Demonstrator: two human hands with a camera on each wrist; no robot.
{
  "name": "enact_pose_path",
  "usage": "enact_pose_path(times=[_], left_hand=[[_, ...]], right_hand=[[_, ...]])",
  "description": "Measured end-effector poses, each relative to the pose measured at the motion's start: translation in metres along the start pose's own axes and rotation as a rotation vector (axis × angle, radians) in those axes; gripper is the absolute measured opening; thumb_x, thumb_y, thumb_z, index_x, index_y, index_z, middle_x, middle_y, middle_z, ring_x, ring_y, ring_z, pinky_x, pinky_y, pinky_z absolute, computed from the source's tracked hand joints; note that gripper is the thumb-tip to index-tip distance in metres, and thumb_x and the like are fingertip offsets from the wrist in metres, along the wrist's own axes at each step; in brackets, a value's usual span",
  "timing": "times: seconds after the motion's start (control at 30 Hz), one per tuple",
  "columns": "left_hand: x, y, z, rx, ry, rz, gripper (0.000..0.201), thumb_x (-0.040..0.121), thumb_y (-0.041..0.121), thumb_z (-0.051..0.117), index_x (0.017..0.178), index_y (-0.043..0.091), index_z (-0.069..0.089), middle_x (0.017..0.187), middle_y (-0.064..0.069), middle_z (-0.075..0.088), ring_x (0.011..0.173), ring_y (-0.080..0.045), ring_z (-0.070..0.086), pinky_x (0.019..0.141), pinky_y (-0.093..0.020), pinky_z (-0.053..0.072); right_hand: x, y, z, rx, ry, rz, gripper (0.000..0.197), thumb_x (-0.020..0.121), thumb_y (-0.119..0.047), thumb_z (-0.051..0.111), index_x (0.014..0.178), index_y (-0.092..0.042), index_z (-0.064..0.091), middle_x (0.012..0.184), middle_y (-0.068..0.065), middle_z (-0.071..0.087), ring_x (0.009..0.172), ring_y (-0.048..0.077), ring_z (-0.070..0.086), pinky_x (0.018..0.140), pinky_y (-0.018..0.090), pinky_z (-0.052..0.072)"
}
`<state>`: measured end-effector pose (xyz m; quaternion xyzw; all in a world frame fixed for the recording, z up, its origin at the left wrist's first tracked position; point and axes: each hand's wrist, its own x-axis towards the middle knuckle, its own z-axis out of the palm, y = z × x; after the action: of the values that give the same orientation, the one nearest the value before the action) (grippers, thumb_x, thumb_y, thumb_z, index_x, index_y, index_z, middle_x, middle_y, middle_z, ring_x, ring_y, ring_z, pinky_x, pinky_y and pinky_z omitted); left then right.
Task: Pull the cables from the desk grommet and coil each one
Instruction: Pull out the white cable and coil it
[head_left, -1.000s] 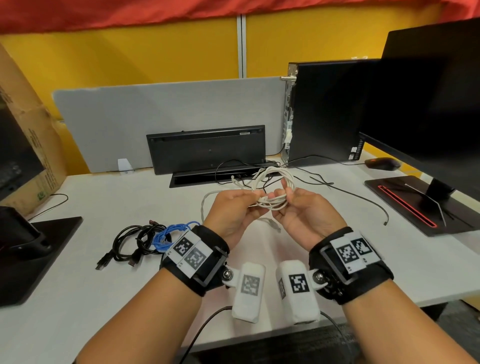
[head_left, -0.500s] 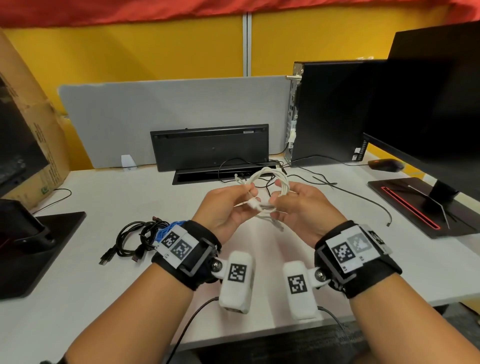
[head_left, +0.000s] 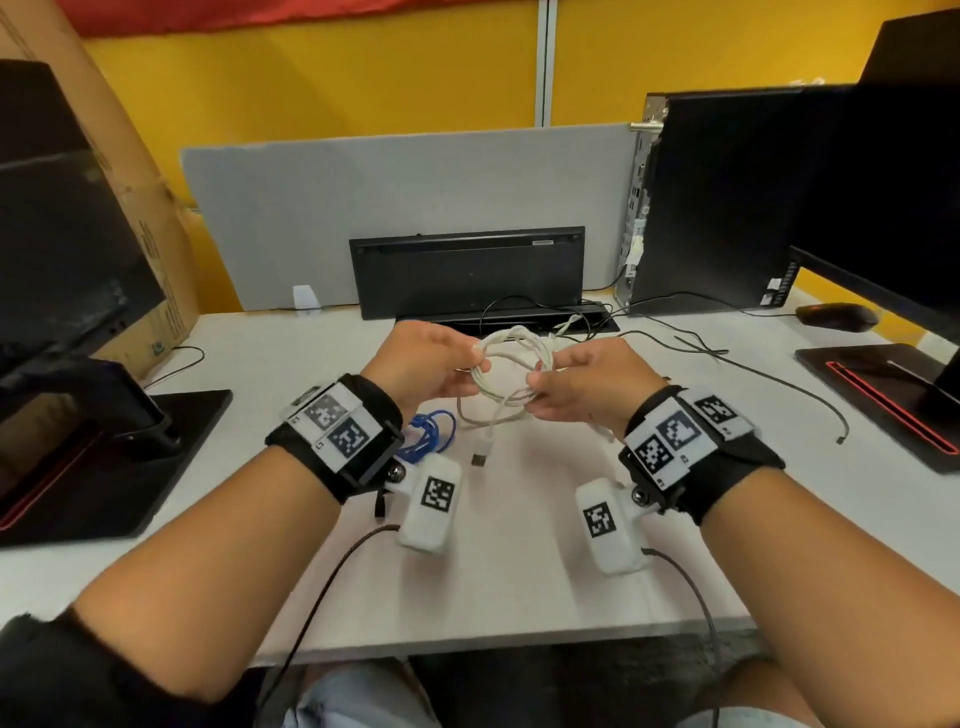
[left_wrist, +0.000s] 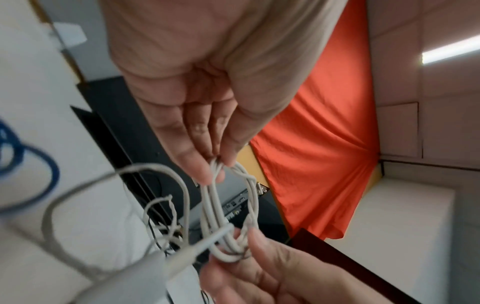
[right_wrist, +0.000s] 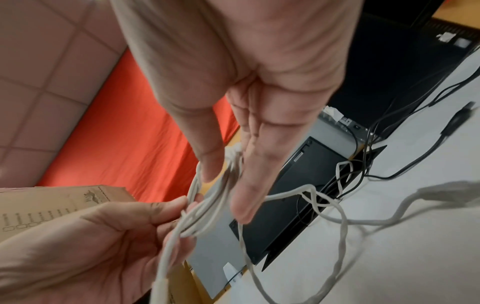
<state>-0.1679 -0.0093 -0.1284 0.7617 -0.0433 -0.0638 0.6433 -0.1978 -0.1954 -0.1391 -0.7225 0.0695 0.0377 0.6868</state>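
Observation:
A white cable (head_left: 511, 358) is wound into a small coil and held above the desk between both hands. My left hand (head_left: 475, 364) pinches the coil's left side, and my right hand (head_left: 537, 376) pinches its right side. The left wrist view shows the left fingertips (left_wrist: 207, 174) closed on the top of the white coil (left_wrist: 228, 216). The right wrist view shows the right thumb and fingers (right_wrist: 241, 205) holding the strands (right_wrist: 205, 205). The cable's loose tail hangs down to a USB plug (head_left: 480, 457) on the desk. Behind the hands is the open black desk grommet (head_left: 519, 325) with thin black cables coming out.
A coiled blue cable (head_left: 431, 436) lies by my left wrist. A black cable (head_left: 779, 379) trails across the desk to the right. A PC tower (head_left: 727, 208), monitor base (head_left: 883, 395) and mouse (head_left: 836, 314) stand right. Another monitor stand (head_left: 104, 441) and a cardboard box (head_left: 145, 234) stand left.
Both hands kept hold of the white coil and moved to its opposite sides, and the coil now faces up. The plug end now lies on the desk in front of it.

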Motion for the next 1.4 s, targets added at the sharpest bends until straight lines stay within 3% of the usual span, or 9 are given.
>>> enact_pose_path(times=[0.2, 0.43, 0.53, 0.67, 0.8, 1.0, 1.17, 1.27, 1.4], left_hand=[[0.006, -0.008, -0.035, 0.189, -0.004, -0.089, 0.013, 0.090, 0.002, 0.063, 0.098, -0.005, 0.070, 0.094, -0.018, 0.073, 0.080, -0.023, 0.070, 0.071, -0.029, 0.060], [0.008, -0.048, -0.028, 0.442, -0.085, -0.209, 0.005, 0.082, 0.005, 0.072, 0.080, 0.002, 0.074, 0.074, -0.015, 0.070, 0.064, -0.025, 0.066, 0.078, -0.043, 0.060], [0.013, -0.056, -0.024, 0.585, -0.023, -0.160, 0.007, 0.078, 0.008, 0.076, 0.080, 0.002, 0.076, 0.072, -0.012, 0.068, 0.066, -0.024, 0.063, 0.079, -0.044, 0.060], [0.020, -0.055, -0.025, 0.682, 0.051, -0.105, 0.014, 0.079, 0.009, 0.075, 0.089, -0.002, 0.075, 0.086, -0.018, 0.073, 0.072, -0.026, 0.066, 0.079, -0.039, 0.059], [0.029, -0.048, -0.025, 0.769, 0.062, -0.090, 0.018, 0.083, 0.015, 0.072, 0.091, -0.002, 0.074, 0.078, -0.012, 0.068, 0.075, -0.026, 0.064, 0.075, -0.034, 0.055], [0.043, -0.018, -0.010, 0.748, 0.143, 0.205, 0.040, 0.093, 0.038, 0.060, 0.122, 0.010, 0.061, 0.113, -0.005, 0.065, 0.103, -0.024, 0.061, 0.089, -0.036, 0.050], [0.063, 0.027, 0.009, 0.398, 0.045, 0.359, 0.029, 0.101, 0.027, 0.046, 0.109, 0.006, 0.064, 0.088, -0.008, 0.067, 0.083, -0.021, 0.064, 0.081, -0.034, 0.051], [0.074, 0.054, 0.010, 0.049, -0.102, 0.288, 0.033, 0.102, 0.027, 0.047, 0.081, 0.006, 0.061, 0.054, -0.001, 0.047, 0.048, -0.014, 0.052, 0.063, -0.031, 0.056], [0.089, 0.084, 0.008, 0.133, -0.202, 0.329, 0.038, 0.096, 0.037, 0.057, 0.069, 0.010, 0.056, 0.046, 0.008, 0.036, 0.042, -0.011, 0.036, 0.054, -0.025, 0.049]], right_hand=[[0.010, -0.011, 0.011, -0.350, -0.094, 0.094, 0.015, 0.092, 0.000, 0.057, 0.102, 0.009, 0.063, 0.089, 0.022, 0.069, 0.069, 0.030, 0.070, 0.067, 0.036, 0.061], [0.039, -0.022, 0.010, -0.875, 0.145, -0.131, 0.011, 0.087, -0.013, 0.060, 0.084, -0.007, 0.069, 0.088, 0.015, 0.072, 0.074, 0.031, 0.071, 0.069, 0.040, 0.061], [0.051, -0.021, 0.010, -1.013, 0.083, -0.127, 0.018, 0.087, -0.020, 0.065, 0.103, -0.011, 0.069, 0.101, 0.008, 0.070, 0.083, 0.027, 0.068, 0.074, 0.035, 0.058], [0.060, -0.015, 0.012, -1.259, -0.041, -0.119, 0.045, 0.094, -0.033, 0.059, 0.134, -0.011, 0.055, 0.132, 0.007, 0.058, 0.120, 0.025, 0.054, 0.101, 0.036, 0.045], [0.061, -0.013, 0.013, -1.287, -0.076, -0.137, 0.039, 0.097, -0.038, 0.052, 0.128, -0.016, 0.060, 0.130, 0.006, 0.058, 0.121, 0.025, 0.052, 0.102, 0.037, 0.044], [0.062, -0.038, 0.004, -1.225, -0.059, -0.346, 0.029, 0.099, -0.031, 0.050, 0.107, -0.011, 0.069, 0.106, 0.009, 0.067, 0.100, 0.026, 0.061, 0.087, 0.034, 0.049], [0.059, -0.076, -0.015, -0.973, 0.075, -0.554, 0.017, 0.094, -0.031, 0.058, 0.084, -0.021, 0.068, 0.074, -0.004, 0.065, 0.067, 0.008, 0.057, 0.058, 0.020, 0.040], [0.055, -0.099, -0.039, -0.906, 0.147, -0.624, 0.019, 0.094, -0.031, 0.060, 0.083, -0.020, 0.070, 0.071, -0.005, 0.065, 0.068, 0.010, 0.058, 0.063, 0.024, 0.044], [0.048, -0.118, -0.071, -0.887, 0.215, -0.668, 0.019, 0.093, -0.033, 0.060, 0.079, -0.024, 0.070, 0.071, -0.001, 0.066, 0.066, 0.012, 0.056, 0.060, 0.024, 0.043]])
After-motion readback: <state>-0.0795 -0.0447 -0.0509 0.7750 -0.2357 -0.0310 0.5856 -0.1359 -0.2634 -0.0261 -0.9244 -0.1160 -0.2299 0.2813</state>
